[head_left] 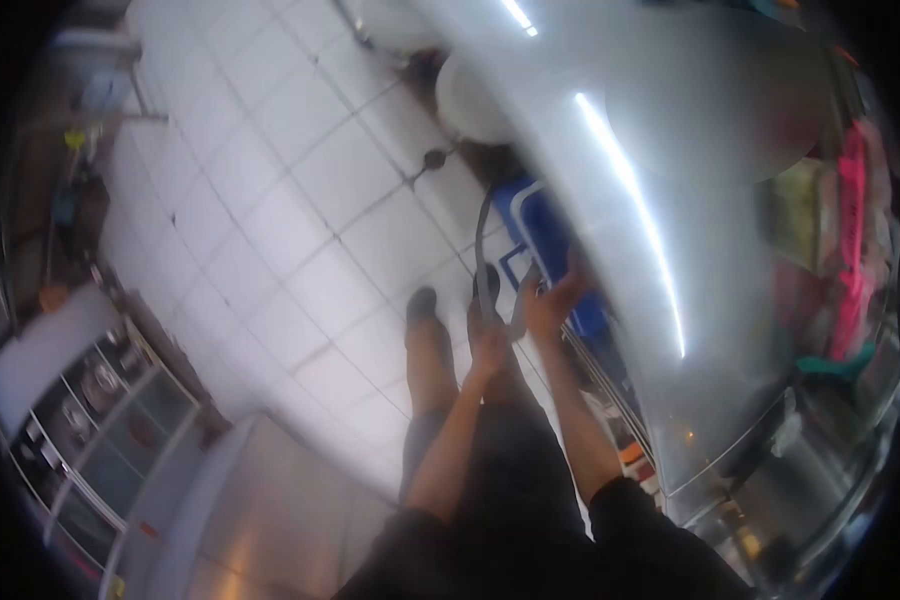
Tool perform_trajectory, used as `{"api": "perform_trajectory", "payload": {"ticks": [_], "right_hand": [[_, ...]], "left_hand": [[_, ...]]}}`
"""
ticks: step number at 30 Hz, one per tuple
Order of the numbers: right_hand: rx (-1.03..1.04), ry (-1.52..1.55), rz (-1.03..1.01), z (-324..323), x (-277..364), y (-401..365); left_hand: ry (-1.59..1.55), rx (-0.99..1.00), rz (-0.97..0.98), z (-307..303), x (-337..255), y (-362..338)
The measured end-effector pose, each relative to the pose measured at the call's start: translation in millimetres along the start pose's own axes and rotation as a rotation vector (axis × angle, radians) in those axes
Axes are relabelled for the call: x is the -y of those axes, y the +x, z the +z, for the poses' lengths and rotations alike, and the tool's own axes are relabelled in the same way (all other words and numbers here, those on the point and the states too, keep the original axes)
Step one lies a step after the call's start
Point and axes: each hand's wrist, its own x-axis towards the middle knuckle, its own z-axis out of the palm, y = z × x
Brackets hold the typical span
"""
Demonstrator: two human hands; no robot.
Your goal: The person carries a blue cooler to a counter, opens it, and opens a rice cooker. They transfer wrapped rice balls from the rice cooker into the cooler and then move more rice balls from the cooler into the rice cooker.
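Handling a curved grey strap [481, 245] above the white tiled floor [300, 200], just left of the shiny counter [710, 260].

Gripping the strap's near bend in the left hand [488, 352]; holding the right hand [547, 308] apart from the left, near the strap and a blue container [542, 222] by the counter's edge. Cannot tell, through blur, whether clamped on anything there. Noting a bright pink item [851, 240] on the far right, a cabinet [135, 425] near left.

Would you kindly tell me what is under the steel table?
Partly visible below the edge of the steel table are a blue item and a pale round object; whatever lies farther under is covered and cannot be seen.
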Motion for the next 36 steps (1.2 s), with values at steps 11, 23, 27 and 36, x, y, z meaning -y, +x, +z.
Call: {"api": "perform_trajectory", "payload": {"ticks": [11, 23, 27, 36], "right_hand": [[0.012, 0.833, 1.4, 51.4, -33.2, -187.2], [-0.796, 1.966, 1.442, 188.9, -17.9, -86.5], [-1.086, 2.19, 1.259, 189.1, -30.6, -33.6], [-1.522, 2.112, 0.987, 139.5, -34.1, -48.7]], "left_hand": [[1.243, 0.843, 0.171, -69.9, -21.3, -12.9], [1.782, 0.788, 0.402, -243.0, -145.2, 10.6], [1.86, 0.822, 0.681, -256.8, -127.2, 14.4], [2.07, 0.842, 0.993, -304.0, -83.2, -14.5]]}}
